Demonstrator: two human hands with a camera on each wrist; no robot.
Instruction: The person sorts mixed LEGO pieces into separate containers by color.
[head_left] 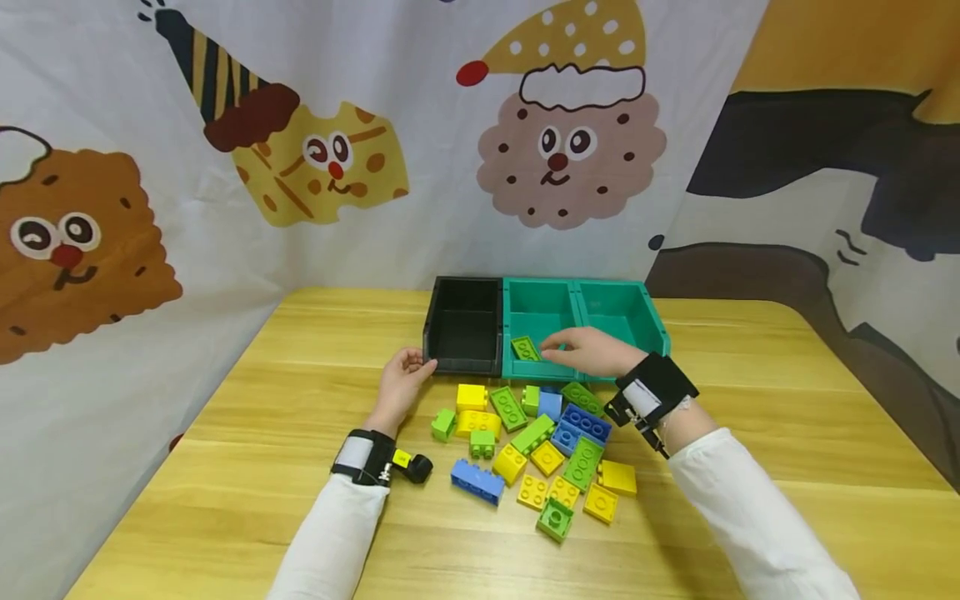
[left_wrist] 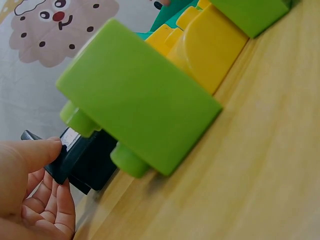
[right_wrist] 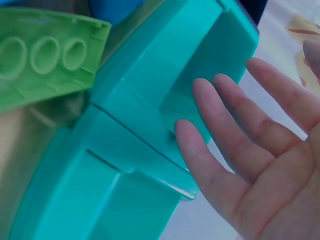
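Note:
My left hand [head_left: 402,385] grips the front left corner of the black bin [head_left: 462,365]; in the left wrist view the thumb lies on its lip, with the fingers below. My right hand [head_left: 588,351] is over the front of the teal bins [head_left: 576,304], its fingers extended and apart in the right wrist view, holding nothing. Just left of its fingertips, a flat green brick [head_left: 525,348] leans inside the left teal bin. Near my left hand on the table sits a small green brick [head_left: 443,425], which looms large in the left wrist view.
In front of the bins lie several loose bricks, among them a long blue brick [head_left: 477,482], a yellow brick [head_left: 618,477] and an upturned green brick [head_left: 555,519]. A printed cloth [head_left: 420,242] hangs behind the wooden table [head_left: 247,467].

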